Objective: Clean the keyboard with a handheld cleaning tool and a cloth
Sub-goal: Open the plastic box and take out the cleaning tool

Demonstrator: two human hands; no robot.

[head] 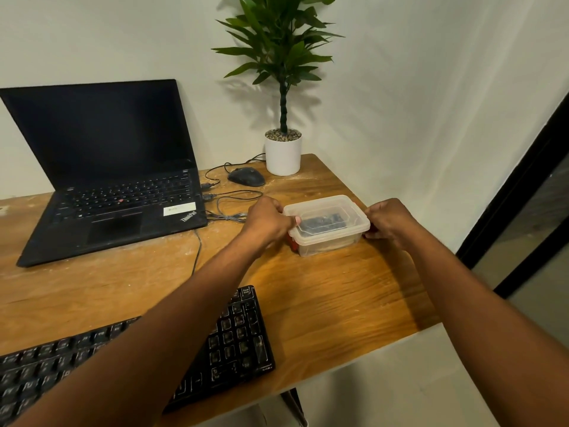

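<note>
On tabletop [338, 291] right side: lidded plastic box [327, 224], dark things inside, likely cleaning kit. Left hand [267, 221] and right hand [388, 221] each have grip clasping box end at red clips, probably unlatching lid. Keyboard [240, 340] waits near front edge, untouched.

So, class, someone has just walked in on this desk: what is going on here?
A person has both hands on a clear plastic box at the right side of the wooden desk. The left hand holds its left end and the right hand its right end, at the red clips. The lid is still on; something dark lies inside. The keyboard to be cleaned lies untouched at the desk's near edge. An open laptop and a mouse sit farther back.
</note>
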